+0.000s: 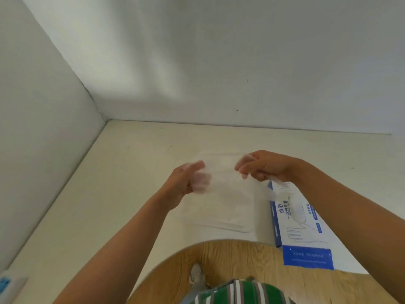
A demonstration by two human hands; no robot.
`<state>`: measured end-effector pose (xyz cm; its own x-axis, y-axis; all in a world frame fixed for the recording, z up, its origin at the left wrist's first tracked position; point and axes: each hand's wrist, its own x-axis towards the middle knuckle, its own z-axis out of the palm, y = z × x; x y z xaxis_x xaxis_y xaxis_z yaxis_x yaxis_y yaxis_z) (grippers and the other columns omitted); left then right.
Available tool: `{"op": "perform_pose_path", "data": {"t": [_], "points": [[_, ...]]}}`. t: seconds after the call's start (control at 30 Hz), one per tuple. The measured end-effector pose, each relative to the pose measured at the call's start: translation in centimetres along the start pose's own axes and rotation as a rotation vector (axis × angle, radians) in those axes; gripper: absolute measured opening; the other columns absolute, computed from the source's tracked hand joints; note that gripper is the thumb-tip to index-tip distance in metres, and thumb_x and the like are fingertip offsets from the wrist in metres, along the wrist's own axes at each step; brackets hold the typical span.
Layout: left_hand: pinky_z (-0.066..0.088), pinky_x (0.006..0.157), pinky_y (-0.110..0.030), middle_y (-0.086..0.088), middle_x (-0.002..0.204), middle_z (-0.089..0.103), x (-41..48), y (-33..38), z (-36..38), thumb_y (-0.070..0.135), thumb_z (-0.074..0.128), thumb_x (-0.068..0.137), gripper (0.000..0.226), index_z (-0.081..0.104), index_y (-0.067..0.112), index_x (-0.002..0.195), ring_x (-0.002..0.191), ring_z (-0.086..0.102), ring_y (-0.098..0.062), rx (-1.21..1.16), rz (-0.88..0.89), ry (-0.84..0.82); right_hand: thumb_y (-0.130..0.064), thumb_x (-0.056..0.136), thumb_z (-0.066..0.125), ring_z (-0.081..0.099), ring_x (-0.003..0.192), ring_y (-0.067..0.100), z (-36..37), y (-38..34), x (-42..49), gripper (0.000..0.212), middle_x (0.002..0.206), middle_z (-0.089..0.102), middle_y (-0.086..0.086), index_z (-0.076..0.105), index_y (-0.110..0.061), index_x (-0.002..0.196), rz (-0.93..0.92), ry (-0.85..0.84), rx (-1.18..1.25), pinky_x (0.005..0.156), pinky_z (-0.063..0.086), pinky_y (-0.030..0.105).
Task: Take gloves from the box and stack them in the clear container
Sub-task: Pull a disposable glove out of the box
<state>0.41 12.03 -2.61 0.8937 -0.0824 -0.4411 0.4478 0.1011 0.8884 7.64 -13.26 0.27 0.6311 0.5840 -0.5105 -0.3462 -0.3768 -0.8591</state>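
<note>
Holding position at mid-frame: two bare hands above a pale table (122,163), both over a clear container (219,216).

Item 1, left hand (186,183): centre-left of the frame, fingers curled inward and bunched together, blurred; they appear to pinch the left edge of a thin translucent glove (223,185), though the exact contact cannot be told through the blur.

Item 2, right hand (263,165): centre-right, fingertips pressed together in a pinch on the right edge of the same glove.

Item 3, glove: nearly see-through film stretched between the two hands, hanging above the container.

Item 4, clear container: shallow, rectangular, rounded corners, lying flat on the table at the centre of the frame; whether it holds gloves cannot be told.

Item 5, box (302,224): blue and white, printed with glove outlines, lying at lower right just beside the container's right edge, partly under the right forearm.

Item 6, surroundings: white walls meeting in a corner at upper left; wood-pattern floor (230,255) at bottom centre, with a shoe (197,275) and striped green clothing (238,292) below it.
</note>
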Motion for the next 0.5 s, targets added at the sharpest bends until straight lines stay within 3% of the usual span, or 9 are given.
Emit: {"op": "perform_pose_path", "data": {"t": [0.07,0.13,0.2,0.27,0.37,0.43,0.5], "points": [[0.056,0.085,-0.04,-0.017,0.113,0.07,0.4,0.5,-0.8,0.057,0.064,0.079,0.066,0.061,0.003,0.117,0.092,0.069,-0.029,-0.232,-0.164,-0.072,0.0,0.091,0.057,0.035,0.041,0.005,0.0,-0.8,0.1,0.015,0.071,0.062,0.003,0.068,-0.003,0.101,0.074,-0.121,-0.153,0.04,0.029,0.014],[0.058,0.08,-0.037,-0.018,0.113,0.069,0.7,1.0,-1.2,0.059,0.059,0.077,0.071,0.062,0.0,0.117,0.09,0.07,-0.029,-0.279,-0.261,-0.146,0.0,0.091,0.056,0.038,0.043,0.005,0.2,-1.6,0.4,0.017,0.067,0.062,0.0,0.071,-0.007,0.097,0.144,-0.194,-0.249,0.041,0.032,0.014],[0.06,0.072,-0.031,-0.013,0.096,0.072,0.9,1.0,-0.9,0.045,0.064,0.079,0.053,0.065,0.001,0.109,0.079,0.07,-0.023,-0.132,-0.278,-0.192,-0.001,0.092,0.055,0.048,0.049,0.007,0.6,-1.9,0.8,0.017,0.064,0.061,-0.001,0.07,-0.007,0.094,0.165,-0.184,-0.205,0.047,0.041,0.016],[0.057,0.064,-0.026,-0.007,0.073,0.066,1.2,0.5,-0.2,0.024,0.066,0.087,0.023,0.064,0.003,0.096,0.067,0.068,-0.018,-0.009,-0.169,-0.154,-0.007,0.094,0.055,0.057,0.062,0.01,1.0,-1.3,1.4,0.012,0.072,0.062,0.001,0.068,-0.006,0.094,0.098,-0.15,-0.013,0.061,0.05,0.02],[0.046,0.044,-0.023,-0.005,0.059,0.056,1.8,0.1,0.4,0.011,0.059,0.095,0.009,0.059,0.005,0.089,0.047,0.059,-0.016,-0.017,0.077,0.039,-0.014,0.091,0.056,0.062,0.106,0.031,1.5,1.1,2.4,0.017,0.111,0.068,0.013,0.059,-0.008,0.106,-0.048,-0.142,0.424,0.1,0.05,0.04],[0.037,0.038,-0.022,-0.001,0.051,0.054,1.8,0.2,0.1,0.013,0.058,0.097,0.01,0.057,0.005,0.09,0.039,0.048,-0.014,0.126,0.211,0.157,-0.013,0.09,0.057,0.064,0.107,0.034,1.8,1.9,2.4,0.017,0.119,0.066,0.018,0.055,-0.008,0.106,-0.009,-0.214,0.476,0.097,0.053,0.042],[0.035,0.037,-0.021,0.005,0.052,0.053,1.9,0.2,-0.3,0.016,0.056,0.098,0.012,0.056,0.006,0.092,0.039,0.042,-0.011,0.292,0.282,0.218,-0.004,0.089,0.06,0.067,0.077,0.021,1.9,1.8,2.0,0.013,0.096,0.068,0.011,0.049,-0.012,0.092,0.059,-0.257,0.343,0.074,0.058,0.03]]}}
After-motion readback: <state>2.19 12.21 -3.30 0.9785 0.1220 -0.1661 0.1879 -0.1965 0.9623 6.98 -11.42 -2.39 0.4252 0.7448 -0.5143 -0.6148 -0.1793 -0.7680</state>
